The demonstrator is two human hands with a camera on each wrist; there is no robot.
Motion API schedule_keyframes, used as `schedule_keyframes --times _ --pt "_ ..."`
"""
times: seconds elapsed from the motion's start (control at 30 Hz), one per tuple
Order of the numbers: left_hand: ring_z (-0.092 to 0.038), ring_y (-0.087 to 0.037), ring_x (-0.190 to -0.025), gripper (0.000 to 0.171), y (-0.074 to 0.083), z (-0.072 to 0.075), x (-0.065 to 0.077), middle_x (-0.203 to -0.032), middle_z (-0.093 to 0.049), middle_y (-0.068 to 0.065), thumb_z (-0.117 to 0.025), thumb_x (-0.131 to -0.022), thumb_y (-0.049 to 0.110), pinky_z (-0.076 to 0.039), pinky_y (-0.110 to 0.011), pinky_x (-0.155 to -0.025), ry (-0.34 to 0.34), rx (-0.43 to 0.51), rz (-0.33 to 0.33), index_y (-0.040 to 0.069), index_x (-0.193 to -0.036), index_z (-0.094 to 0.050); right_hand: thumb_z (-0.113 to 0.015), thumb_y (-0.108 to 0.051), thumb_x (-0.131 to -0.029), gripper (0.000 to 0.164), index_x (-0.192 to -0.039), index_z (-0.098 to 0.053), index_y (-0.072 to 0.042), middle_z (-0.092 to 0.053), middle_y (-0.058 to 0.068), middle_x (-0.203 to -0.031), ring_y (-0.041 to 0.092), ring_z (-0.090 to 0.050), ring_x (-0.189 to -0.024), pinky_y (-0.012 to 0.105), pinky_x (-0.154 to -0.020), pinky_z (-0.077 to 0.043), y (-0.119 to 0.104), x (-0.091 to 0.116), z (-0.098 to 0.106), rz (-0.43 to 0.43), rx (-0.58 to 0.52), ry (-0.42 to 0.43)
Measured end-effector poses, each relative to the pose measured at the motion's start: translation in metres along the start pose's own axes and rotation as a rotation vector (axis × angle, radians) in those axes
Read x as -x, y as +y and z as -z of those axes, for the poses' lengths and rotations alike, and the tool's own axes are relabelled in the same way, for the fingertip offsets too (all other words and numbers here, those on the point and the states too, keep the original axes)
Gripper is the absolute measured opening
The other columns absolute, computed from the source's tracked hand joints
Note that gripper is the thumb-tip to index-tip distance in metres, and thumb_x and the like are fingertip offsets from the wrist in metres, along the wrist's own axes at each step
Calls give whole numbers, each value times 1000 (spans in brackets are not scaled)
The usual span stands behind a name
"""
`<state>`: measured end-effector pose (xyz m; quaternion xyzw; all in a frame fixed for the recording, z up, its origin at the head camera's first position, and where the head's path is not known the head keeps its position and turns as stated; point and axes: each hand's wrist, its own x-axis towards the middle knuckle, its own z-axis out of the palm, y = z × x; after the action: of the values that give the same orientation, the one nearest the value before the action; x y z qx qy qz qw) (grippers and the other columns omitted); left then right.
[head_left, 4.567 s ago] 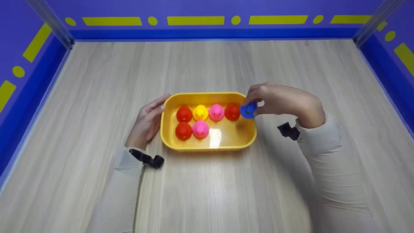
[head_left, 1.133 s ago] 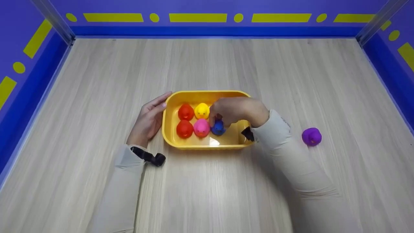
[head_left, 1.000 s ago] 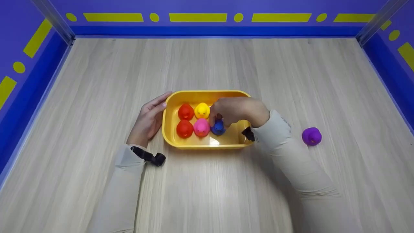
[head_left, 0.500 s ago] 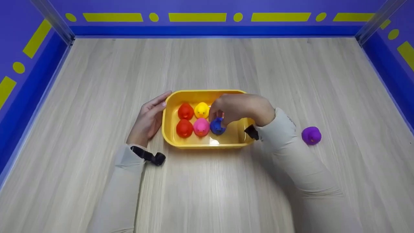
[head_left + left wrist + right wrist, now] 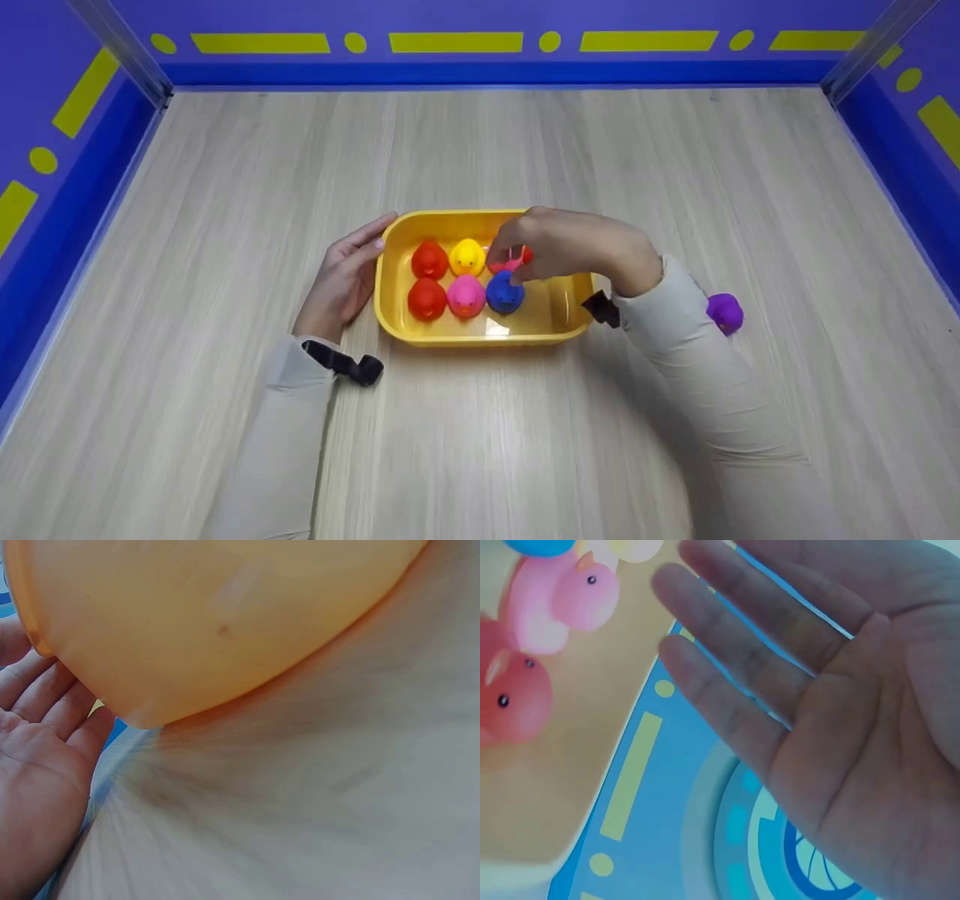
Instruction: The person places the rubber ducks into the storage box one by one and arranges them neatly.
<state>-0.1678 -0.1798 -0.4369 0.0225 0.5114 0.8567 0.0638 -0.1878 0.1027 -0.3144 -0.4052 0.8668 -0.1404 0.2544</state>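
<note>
My left hand (image 5: 341,281) rests against the left end of the yellow tub (image 5: 480,341), thumb at the rim and straight fingers along the outer wall. The left wrist view shows its fingertips partly hidden behind the tub (image 5: 225,630). My right hand (image 5: 570,244) hovers over the tub, thumb and forefinger spread just above a blue rubber duck (image 5: 505,294) in the front row. Beside that duck sit a pink duck (image 5: 466,297) and a red duck (image 5: 427,300). In the right wrist view, the other fingers (image 5: 735,652) of this hand extend straight.
The back row has a red duck (image 5: 430,260), a yellow duck (image 5: 467,258), and a pink duck (image 5: 585,604) and another red duck (image 5: 521,701) partly covered by my right hand in the head view. A purple duck (image 5: 726,313) lies right of the tub, partly behind my sleeve.
The blue duck has gone from my right hand at the tub's right end into the front row. My right hand has let go and lifted slightly up and right. The left hand stays put.
</note>
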Motion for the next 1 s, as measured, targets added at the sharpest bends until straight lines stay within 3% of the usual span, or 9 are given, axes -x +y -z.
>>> schedule_keyframes --times 0.23,0.6,1.0 --pt "-55 -14 -122 47 0 0 0 -131 -59 -8 -47 -93 -5 -42 -30 -109 6 -4 -1 -12 -139 -39 -71 -15 -87 37 -123 -66 -9 -67 7 -120 23 -63 -111 39 -94 -55 12 16 -1 95 0 140" --pt "-54 -14 -123 47 0 -1 0 -132 -59 -8 -46 -94 -5 -40 -30 -110 12 -11 0 -12 -140 -39 -74 -18 -84 34 -117 -68 -7 -68 9 -114 26 -63 -106 42 -92 -55 32 37 -9 142 21 247" --pt "-52 -13 -126 48 -1 3 -1 -136 -56 -7 -47 -95 -3 -38 -30 -112 -5 -35 16 -10 -141 -37 -74 -15 -84 36 -118 -67 -6 -66 8 -116 26 -60 -110 43 -94 -54 53 66 -18 25 0 299"
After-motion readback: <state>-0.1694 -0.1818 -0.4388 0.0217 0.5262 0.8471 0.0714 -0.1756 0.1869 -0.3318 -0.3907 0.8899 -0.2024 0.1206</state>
